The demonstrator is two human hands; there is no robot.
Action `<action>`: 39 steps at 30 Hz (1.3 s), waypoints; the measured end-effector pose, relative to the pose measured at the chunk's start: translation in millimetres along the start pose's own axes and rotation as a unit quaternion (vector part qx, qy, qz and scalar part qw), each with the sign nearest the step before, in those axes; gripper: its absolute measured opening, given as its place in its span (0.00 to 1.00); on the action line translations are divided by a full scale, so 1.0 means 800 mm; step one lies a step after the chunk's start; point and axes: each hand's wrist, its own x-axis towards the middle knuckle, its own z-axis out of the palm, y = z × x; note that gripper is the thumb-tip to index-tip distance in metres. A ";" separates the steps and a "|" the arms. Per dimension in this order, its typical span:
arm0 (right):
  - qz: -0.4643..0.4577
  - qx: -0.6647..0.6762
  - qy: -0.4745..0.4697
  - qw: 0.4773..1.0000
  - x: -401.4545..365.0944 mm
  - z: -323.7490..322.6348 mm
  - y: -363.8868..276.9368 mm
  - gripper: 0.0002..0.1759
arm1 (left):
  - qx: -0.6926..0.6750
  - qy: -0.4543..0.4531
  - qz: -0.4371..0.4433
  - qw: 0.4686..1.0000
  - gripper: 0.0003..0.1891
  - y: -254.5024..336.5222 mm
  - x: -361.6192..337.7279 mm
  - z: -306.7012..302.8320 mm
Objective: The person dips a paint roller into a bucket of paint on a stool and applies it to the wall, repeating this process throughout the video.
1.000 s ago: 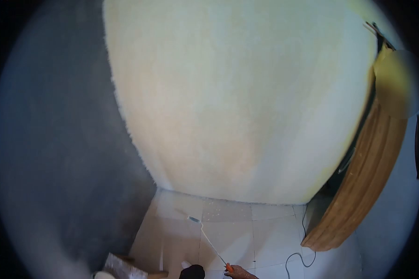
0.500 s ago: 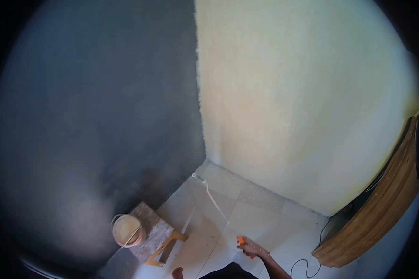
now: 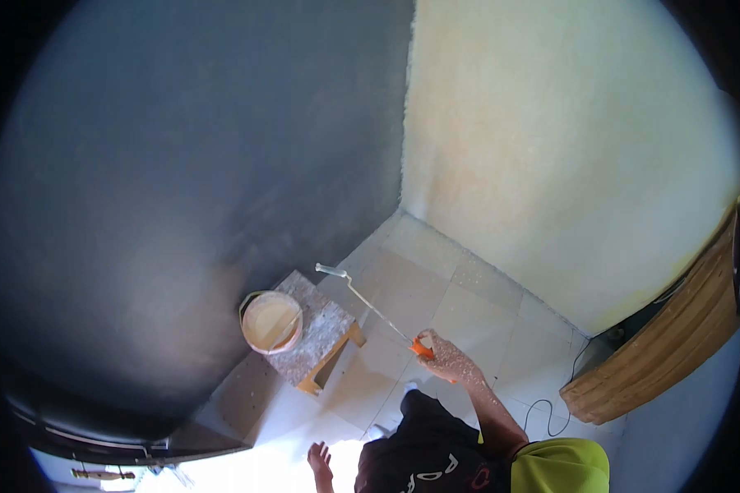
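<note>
My right hand [image 3: 450, 360] is closed around the orange handle of a paint roller [image 3: 374, 308]. The roller's thin rod reaches up and left, and its small roller head hangs over the floor near the stool. At the bottom, my left hand [image 3: 320, 460] has its fingers apart and holds nothing. Left of the roller, a paint-spattered wooden stool [image 3: 325, 316] carries a bucket [image 3: 272, 322] of pale paint, with a stick resting in it.
A dark grey wall [image 3: 222, 123] on the left meets a cream wall [image 3: 534, 148] at a corner. A curved wooden piece [image 3: 658, 337] stands at the right, by a thin cable [image 3: 548, 417] on the tiled floor [image 3: 411, 279]. A wooden-handled object [image 3: 103, 474] is at the lower left.
The view has tilted down and turned left, showing more of my body. My right hand and the roller are nearer the stool, and more of my left hand shows.
</note>
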 end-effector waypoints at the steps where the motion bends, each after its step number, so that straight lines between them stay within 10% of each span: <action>1: 0.000 -0.005 -0.013 1.000 -0.001 0.004 -0.016 0.23 | -0.019 0.002 0.010 1.000 0.30 0.003 0.009 -0.009; 17: -0.237 -0.263 -0.080 0.932 0.013 -0.048 -0.166 0.23 | -0.093 -0.035 0.172 0.980 0.26 0.140 -0.012 0.067; 22: -0.253 -0.442 -0.109 0.854 0.008 -0.053 -0.205 0.16 | -0.128 -0.028 0.170 0.977 0.25 0.157 -0.072 0.081; 34: -0.320 -0.371 -0.224 0.843 0.120 0.059 -0.132 0.10 | -0.137 -0.083 0.172 0.972 0.24 0.172 -0.040 0.117; 39: -0.207 -0.425 -0.334 0.816 0.090 -0.019 -0.219 0.14 | -0.102 -0.081 0.143 0.981 0.23 0.222 -0.014 0.076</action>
